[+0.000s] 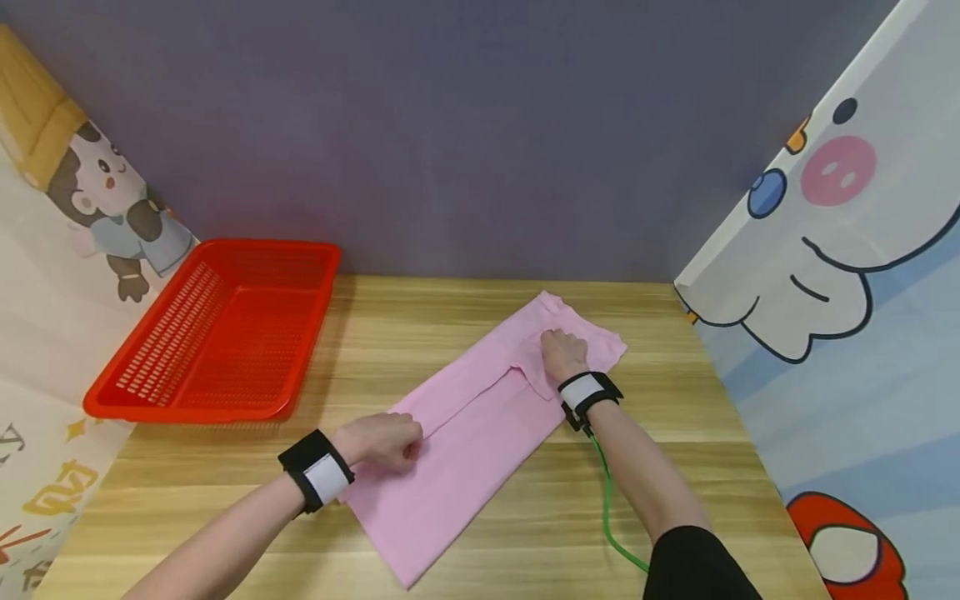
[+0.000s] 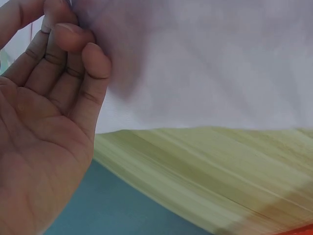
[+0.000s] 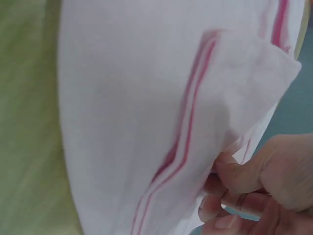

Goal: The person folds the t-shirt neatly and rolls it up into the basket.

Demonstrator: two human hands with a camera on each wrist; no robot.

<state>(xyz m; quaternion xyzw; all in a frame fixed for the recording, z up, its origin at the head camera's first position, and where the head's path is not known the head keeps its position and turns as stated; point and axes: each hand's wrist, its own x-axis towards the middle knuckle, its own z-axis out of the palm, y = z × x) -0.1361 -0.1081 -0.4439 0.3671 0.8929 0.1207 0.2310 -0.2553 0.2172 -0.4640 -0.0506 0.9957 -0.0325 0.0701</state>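
A pink T-shirt (image 1: 480,450) lies slantwise on the table, folded lengthwise into a long strip, with its sleeve (image 1: 531,375) laid back over the body. My left hand (image 1: 386,442) is at the shirt's left edge near the lower end; in the left wrist view its curled fingers (image 2: 95,61) pinch the cloth near the top of the frame, the contact partly hidden. At the upper end, my right hand (image 1: 564,357) grips the cloth by the sleeve; in the right wrist view thumb and fingers (image 3: 234,174) pinch it.
A red plastic basket (image 1: 210,414) with slotted sides stands on the left of the wooden table (image 1: 660,467). A grey panel (image 1: 450,142) rises behind, and printed cartoon panels flank both sides. A green cable (image 1: 607,508) runs from the right wristband.
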